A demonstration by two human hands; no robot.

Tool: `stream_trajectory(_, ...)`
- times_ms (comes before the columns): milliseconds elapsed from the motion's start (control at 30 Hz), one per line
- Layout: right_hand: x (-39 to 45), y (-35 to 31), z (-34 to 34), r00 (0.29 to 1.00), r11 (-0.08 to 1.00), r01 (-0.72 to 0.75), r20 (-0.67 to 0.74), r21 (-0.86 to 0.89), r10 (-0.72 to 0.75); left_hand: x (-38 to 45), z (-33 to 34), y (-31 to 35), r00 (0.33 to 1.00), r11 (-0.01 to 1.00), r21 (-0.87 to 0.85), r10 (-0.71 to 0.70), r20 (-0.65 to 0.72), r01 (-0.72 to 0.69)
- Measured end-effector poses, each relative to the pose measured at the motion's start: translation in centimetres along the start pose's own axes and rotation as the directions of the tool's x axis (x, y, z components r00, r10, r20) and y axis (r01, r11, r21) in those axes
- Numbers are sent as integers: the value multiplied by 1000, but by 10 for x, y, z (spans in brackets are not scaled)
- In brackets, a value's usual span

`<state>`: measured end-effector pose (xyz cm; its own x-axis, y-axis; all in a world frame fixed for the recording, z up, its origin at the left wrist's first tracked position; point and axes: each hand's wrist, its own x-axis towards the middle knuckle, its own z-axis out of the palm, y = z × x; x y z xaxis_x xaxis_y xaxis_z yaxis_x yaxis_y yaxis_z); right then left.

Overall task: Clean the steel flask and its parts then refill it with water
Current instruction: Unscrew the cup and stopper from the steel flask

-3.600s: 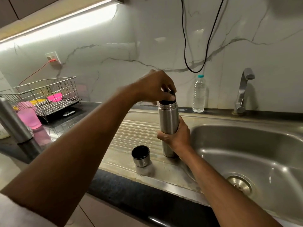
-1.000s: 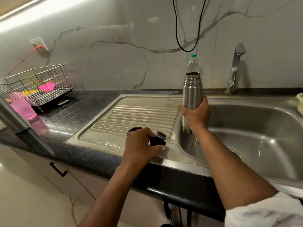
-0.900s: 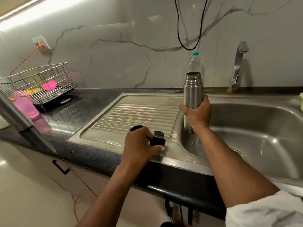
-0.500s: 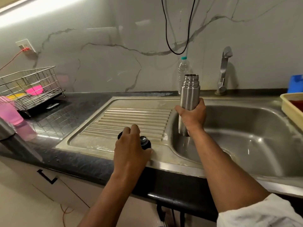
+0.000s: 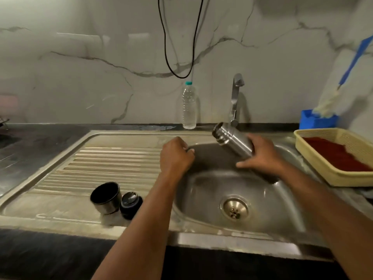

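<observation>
My right hand (image 5: 260, 156) grips the open steel flask (image 5: 232, 140) and holds it tilted over the sink basin (image 5: 203, 201), mouth pointing up and left toward the tap (image 5: 236, 98). My left hand (image 5: 176, 156) hovers over the basin's left rim with curled fingers and holds nothing. The flask's steel cup (image 5: 106, 198) stands on the drainboard (image 5: 96, 164) near the front edge. The black stopper (image 5: 130, 204) sits right beside it.
A clear water bottle (image 5: 189, 106) stands against the wall left of the tap. A yellow basket (image 5: 335, 154) with a red cloth sits right of the sink, behind it a blue holder (image 5: 317, 120) with a brush. A black cable (image 5: 177, 47) hangs down the marble wall.
My left hand set the stopper down beside the cup and moved right to the basin. My right hand tipped the flask from upright to slanted, nearer the tap. The view shifted right.
</observation>
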<state>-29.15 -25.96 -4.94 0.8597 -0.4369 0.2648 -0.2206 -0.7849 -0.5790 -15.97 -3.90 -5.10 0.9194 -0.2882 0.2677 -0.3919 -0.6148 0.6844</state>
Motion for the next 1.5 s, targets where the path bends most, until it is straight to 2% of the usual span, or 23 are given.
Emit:
stream_trajectory(100, 1, 27, -7, 993, 969, 29, 117, -244, -1, 17, 20, -21, 1000, 998, 63, -5, -10, 5)
stream_trajectory(167, 3, 38, -6, 985, 924, 58, 172, -377, 8, 21, 31, -35, 999, 976, 216, 4, 47, -14)
stream_trajectory(233, 5, 43, -2, 975, 877, 92, 222, -472, 17, 23, 34, -40, 994, 938, 343, 24, 107, -59)
stream_trajectory(333, 7, 47, 7, 958, 807, 142, 284, -573, 33, 27, 34, -40, 991, 911, 399, 66, 118, -108)
stream_trajectory(567, 14, 27, 12, 933, 462, 308, 359, -831, 24, 28, 34, -44, 992, 889, 440, 94, 86, -123)
stream_trajectory(767, 19, 4, 24, 916, 182, 402, 394, -897, -82, 27, 36, -43, 994, 893, 437, 92, 53, -106)
stream_trajectory(900, 24, -7, 34, 884, 23, 462, 458, -887, -96, 28, 37, -42, 995, 889, 447, 89, 40, -98)
stream_trajectory(1033, 28, -16, 41, 873, -226, 453, 481, -863, -87, 28, 39, -42, 996, 891, 445, 85, 37, -93)
stream_trajectory(1100, 31, -19, 42, 870, -301, 439, 485, -847, -95, 28, 40, -42, 996, 890, 448, 79, 36, -87)
stream_trajectory(1300, 40, -24, 38, 885, -374, 378, 449, -847, -124, 27, 39, -41, 997, 893, 442, 77, 31, -83)
stream_trajectory(1500, 46, -23, 36, 885, -364, 390, 453, -846, -105, 25, 37, -39, 997, 890, 448, 65, 48, -80)
